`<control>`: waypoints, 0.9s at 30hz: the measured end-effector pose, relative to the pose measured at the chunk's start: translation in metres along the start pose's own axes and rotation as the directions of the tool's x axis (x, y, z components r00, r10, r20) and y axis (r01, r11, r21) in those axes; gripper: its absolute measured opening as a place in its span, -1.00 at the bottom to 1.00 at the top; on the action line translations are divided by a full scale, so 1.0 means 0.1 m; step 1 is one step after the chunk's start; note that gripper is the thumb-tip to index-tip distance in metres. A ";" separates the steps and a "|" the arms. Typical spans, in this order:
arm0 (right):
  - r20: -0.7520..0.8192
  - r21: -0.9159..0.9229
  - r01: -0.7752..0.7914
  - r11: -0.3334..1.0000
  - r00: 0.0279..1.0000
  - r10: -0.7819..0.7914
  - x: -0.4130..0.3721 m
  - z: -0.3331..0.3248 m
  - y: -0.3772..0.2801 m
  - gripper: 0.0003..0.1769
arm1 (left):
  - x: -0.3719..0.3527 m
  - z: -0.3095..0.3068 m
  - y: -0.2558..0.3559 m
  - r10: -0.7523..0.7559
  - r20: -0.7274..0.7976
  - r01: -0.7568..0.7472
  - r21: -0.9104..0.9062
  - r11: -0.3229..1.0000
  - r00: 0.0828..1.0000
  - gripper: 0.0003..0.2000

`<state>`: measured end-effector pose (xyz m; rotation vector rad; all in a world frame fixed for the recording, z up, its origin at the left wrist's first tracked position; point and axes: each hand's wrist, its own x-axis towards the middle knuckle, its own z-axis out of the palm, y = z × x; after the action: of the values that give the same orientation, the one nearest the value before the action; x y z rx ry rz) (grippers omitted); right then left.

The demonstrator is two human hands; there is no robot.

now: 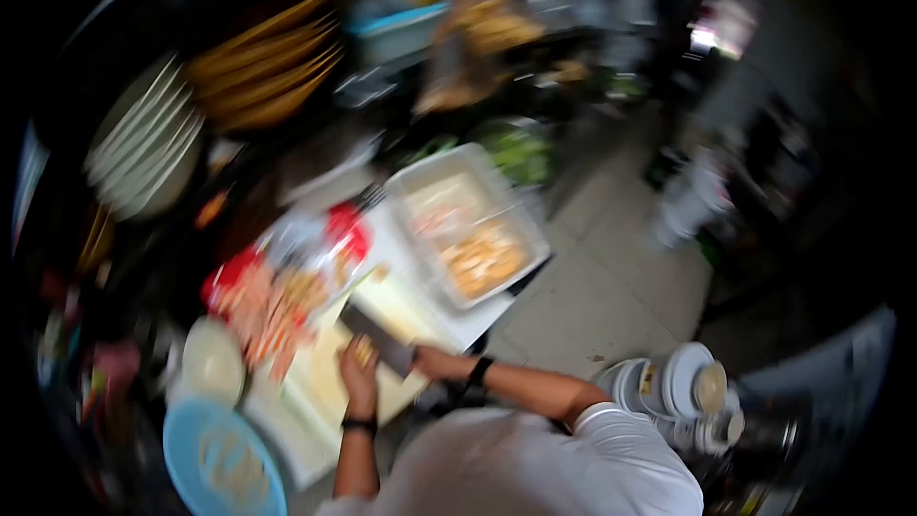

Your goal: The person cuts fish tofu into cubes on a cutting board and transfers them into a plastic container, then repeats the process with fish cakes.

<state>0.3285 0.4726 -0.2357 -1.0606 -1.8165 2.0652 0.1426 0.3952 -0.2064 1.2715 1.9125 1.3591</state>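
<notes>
My right hand grips the handle of a cleaver, its broad dark blade slanting up and left over a pale cutting board. Beside the blade, my left hand is closed around a small yellowish piece of food, too blurred to name. Left of the board lies a pile of orange-and-white sticks, which look like crab sticks, by a red and clear plastic bag. A white rectangular tub beyond the board holds orange-and-white cut pieces and paler ones.
A light blue basin and a cream bowl stand at the left. Stacked white plates and brown plates are at the upper left. White buckets stand on the tiled floor at the right.
</notes>
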 end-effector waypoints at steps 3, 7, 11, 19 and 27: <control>0.015 -0.185 0.013 0.983 1.000 -0.010 -0.14 -0.03 -0.38 -0.77 | 0.08 0.00 0.02 0.037 0.053 -0.042 0.093 0.995 0.998 -0.50; -0.010 -0.001 0.062 0.998 0.998 -0.062 -0.21 0.03 -0.40 -0.77 | 0.08 -0.04 0.12 0.065 0.073 -0.075 0.147 0.986 0.995 -0.53; -0.010 -0.196 0.024 0.980 1.000 -0.027 -0.54 -0.05 -0.79 -0.70 | 0.06 -0.09 0.40 -0.029 0.089 0.026 0.028 0.999 0.996 -0.54; -0.205 -0.428 0.205 0.880 0.927 -0.315 -1.30 -0.39 -1.29 -0.64 | 0.23 0.06 1.32 0.258 0.152 -0.265 0.027 0.964 0.954 -0.52; -0.488 -0.376 0.108 0.920 0.821 -0.296 -1.89 -0.80 -1.52 -0.69 | 0.48 0.62 2.12 0.500 0.189 -0.491 -0.099 0.866 0.845 -0.54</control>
<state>0.4686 0.4621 -0.0226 -1.2925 -1.8929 1.1850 0.2567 0.4839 -0.0326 1.8952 1.4500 1.4218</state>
